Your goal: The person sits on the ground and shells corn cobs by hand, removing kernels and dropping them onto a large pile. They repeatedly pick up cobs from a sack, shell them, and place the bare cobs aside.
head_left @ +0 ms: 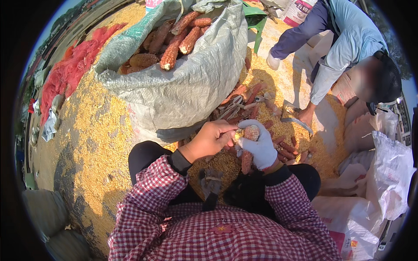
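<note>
My left hand (207,140) is bare, and its thumb and forefinger pinch at a small yellow-kernelled piece of corn (239,133). A white glove covers my right hand (264,145), which grips that piece together with a stripped reddish corn cob (251,132). Below the gloved fingers another red cob (247,162) points downward; whether the glove holds it too is unclear. Both hands meet above my knees. Just beyond them stands a large white woven sack (176,94), its mouth gaping, with bare corn cobs (173,49) heaped inside.
Loose corn kernels (94,143) cover the ground, with scattered cobs (287,150) by my right hand. At right, a co-worker (349,42) bends over, a hand (307,115) at a curved metal tool (295,121). White sacks (388,173), a green plastic stool (256,19) and red netting (73,68) lie around.
</note>
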The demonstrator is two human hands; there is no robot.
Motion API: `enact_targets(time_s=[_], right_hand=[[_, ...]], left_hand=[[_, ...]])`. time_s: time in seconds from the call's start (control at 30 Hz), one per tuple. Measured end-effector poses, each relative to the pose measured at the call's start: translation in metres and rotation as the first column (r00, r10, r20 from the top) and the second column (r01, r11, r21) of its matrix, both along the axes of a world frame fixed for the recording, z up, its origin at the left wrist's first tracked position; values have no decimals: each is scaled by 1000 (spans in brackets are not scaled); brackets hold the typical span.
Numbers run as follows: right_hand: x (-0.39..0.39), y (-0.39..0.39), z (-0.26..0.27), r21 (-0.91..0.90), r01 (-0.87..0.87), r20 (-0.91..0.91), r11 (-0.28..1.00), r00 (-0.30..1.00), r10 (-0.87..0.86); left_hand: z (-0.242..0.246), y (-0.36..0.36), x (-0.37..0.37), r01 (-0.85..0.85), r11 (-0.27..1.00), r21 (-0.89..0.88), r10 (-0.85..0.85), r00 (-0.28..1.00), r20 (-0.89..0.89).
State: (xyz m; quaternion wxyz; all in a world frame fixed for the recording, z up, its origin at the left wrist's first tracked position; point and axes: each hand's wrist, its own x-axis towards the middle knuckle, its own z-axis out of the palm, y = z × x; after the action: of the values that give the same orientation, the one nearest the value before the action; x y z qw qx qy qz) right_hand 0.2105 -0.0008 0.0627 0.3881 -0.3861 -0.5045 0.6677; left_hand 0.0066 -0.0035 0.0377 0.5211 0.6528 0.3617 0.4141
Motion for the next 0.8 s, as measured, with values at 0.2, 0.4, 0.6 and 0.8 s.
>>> enact_targets(time_s=[0.2,0.4,0.6,0.8], right_hand=[[-1,-3,-7,86,5,86,996,996,-13],[-5,-10,-6,84,31,78,996,996,-38],[-6,-3,-18,508,14,336,861,917,-214],[-6,-8,-21,541,-10,433,841,860,-269]], left_hand=[[-2,1,0,26,799,601,203,929,-309],[-7,-4,0,-74,942,326,171,945,-280],[-4,-2,5,-67,871,486,210,947,-245],[-9,-7,14,-156,933,325,237,945,-226]])
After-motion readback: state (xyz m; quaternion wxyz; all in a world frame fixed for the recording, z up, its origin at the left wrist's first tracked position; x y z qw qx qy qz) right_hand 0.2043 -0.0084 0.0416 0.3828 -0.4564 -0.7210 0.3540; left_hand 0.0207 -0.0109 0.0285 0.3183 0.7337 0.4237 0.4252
